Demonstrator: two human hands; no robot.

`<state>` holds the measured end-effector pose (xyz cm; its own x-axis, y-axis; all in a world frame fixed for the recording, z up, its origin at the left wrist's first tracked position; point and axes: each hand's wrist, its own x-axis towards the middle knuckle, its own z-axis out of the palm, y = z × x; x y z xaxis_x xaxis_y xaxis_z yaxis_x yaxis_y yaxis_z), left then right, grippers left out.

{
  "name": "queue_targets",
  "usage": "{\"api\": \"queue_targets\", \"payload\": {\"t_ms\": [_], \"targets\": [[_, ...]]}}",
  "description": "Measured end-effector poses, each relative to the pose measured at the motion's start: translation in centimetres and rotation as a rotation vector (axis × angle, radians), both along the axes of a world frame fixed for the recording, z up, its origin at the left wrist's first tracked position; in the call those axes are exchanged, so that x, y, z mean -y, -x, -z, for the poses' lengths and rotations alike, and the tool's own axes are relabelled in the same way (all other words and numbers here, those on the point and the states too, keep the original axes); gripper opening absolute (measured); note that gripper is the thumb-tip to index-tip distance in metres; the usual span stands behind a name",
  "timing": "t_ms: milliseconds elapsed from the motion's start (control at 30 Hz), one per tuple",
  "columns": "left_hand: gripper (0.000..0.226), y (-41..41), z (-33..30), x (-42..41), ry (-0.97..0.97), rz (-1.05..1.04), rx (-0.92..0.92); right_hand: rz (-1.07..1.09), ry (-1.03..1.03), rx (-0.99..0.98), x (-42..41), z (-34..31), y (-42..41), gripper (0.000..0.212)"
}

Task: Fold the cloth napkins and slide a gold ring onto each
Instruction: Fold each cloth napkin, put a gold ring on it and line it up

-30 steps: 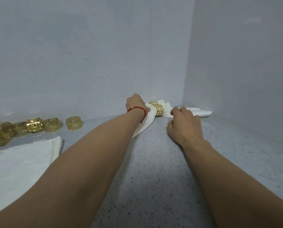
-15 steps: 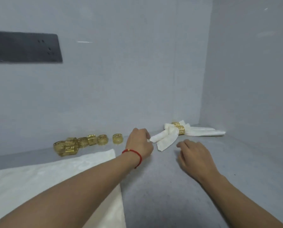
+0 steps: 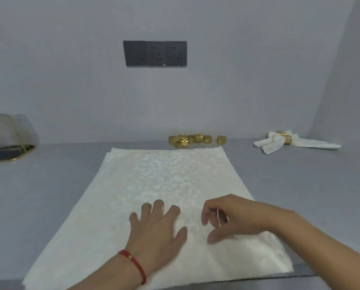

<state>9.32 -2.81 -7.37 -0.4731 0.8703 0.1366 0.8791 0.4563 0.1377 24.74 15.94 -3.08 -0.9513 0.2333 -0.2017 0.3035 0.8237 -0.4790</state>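
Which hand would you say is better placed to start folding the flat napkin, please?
Probably the right hand: it is over the flat napkin near its right edge, fingers curled as if pinching the cloth. The left hand lies open and flat mid-napkin, better suited to holding it down.

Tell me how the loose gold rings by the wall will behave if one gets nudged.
The gold napkin rings are round open bands, so one lying on its curved side would likely roll. They look like openwork metal, so probably stiff, light, and apt to slide on the smooth grey counter. Bunched together, one nudged ring may knock its neighbours.
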Motion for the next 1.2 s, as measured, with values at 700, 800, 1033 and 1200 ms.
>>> {"api": "queue_targets", "payload": {"t_ms": [700,800,1033,1200], "targets": [[0.022,3.0,-2.0,4.0,-0.162,0.196,0.012,0.042,-0.127,-0.228,3.3,0.4,2.9,0.024],[0.018,5.5,-1.6,4.8,-0.170,0.269,0.166,0.128,-0.166,-0.044,-0.2,0.5,-0.3,0.057],[0.026,6.2,-2.3,4.1,-0.113,0.413,0.252,0.224,-0.240,-0.254,-1.5,0.8,-5.0,0.040],[0.008,7.6,-3.4,4.2,-0.026,0.384,0.256,0.214,-0.146,-0.255,1.6,-0.4,-6.6,0.034]]}}
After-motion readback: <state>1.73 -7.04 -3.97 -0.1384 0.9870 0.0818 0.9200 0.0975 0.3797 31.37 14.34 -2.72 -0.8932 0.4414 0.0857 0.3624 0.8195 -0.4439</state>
